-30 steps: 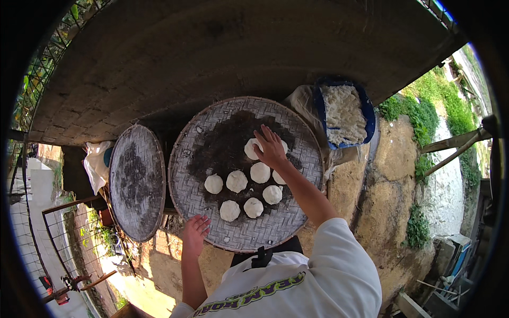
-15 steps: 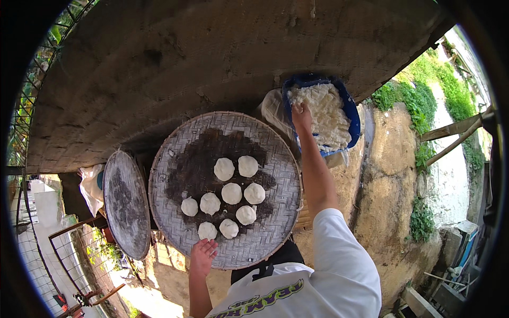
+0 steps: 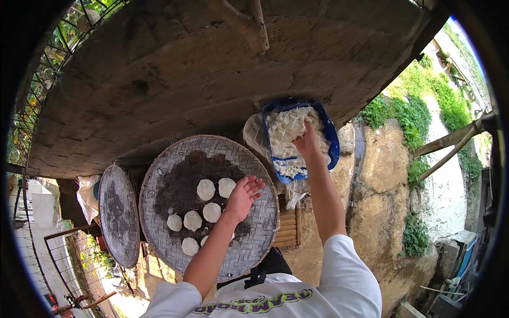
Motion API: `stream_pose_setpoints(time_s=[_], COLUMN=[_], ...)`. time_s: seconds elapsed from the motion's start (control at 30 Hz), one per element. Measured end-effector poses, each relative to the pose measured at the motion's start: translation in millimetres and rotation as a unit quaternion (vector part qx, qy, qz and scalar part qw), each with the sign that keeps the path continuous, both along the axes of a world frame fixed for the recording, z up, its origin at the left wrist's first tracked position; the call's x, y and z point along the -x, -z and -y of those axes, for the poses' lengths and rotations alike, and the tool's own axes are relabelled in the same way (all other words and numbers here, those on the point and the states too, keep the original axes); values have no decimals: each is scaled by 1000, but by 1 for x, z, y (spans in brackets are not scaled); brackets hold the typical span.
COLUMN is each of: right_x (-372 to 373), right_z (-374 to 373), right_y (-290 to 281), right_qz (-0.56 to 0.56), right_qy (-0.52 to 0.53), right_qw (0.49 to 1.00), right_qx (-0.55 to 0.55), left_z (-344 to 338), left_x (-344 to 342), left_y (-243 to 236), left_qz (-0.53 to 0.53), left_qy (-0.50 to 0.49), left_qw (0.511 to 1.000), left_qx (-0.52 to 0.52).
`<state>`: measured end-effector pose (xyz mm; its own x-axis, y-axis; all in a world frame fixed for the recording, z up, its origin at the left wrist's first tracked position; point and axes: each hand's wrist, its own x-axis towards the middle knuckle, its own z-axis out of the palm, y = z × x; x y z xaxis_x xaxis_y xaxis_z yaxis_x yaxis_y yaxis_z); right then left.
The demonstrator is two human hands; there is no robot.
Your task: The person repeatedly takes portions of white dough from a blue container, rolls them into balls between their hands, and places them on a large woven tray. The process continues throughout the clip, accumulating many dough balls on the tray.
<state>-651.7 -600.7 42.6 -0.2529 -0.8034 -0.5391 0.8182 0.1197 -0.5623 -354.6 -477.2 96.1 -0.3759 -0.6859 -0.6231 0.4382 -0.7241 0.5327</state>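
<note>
The right hand [image 3: 307, 142] digs, fingers curled, into white, lumpy dough [image 3: 289, 132] filling a blue tub [image 3: 333, 139]; its grip is hidden. The left hand [image 3: 243, 195] hovers open and empty over flat white rounds [image 3: 205, 189] on a woven round tray [image 3: 254, 238].

- A round woven tray [image 3: 249, 249] is seen carrying flat white dough rounds [image 3: 205, 189] on a dark patch;
- a second woven tray [image 3: 119, 214] stands beside it, apparently tilted;
- a blue tub [image 3: 332, 139] is set nearby.
</note>
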Motion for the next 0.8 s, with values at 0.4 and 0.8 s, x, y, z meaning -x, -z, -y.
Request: stream_pose_setpoints(time_s=[0.4, 0.8], right_x=[-55, -26], right_z=[-93, -42], right_y=[-89, -226], right_qz=[-717, -460], right_qy=[-35, -250], right_qw=[684, 833], right_qx=[131, 177], left_z=[103, 107], left_x=[142, 141], left_y=[24, -17], left_qz=[-295, -415], left_qy=[-1, -47], left_qw=[955, 909], left_qx=[4, 6])
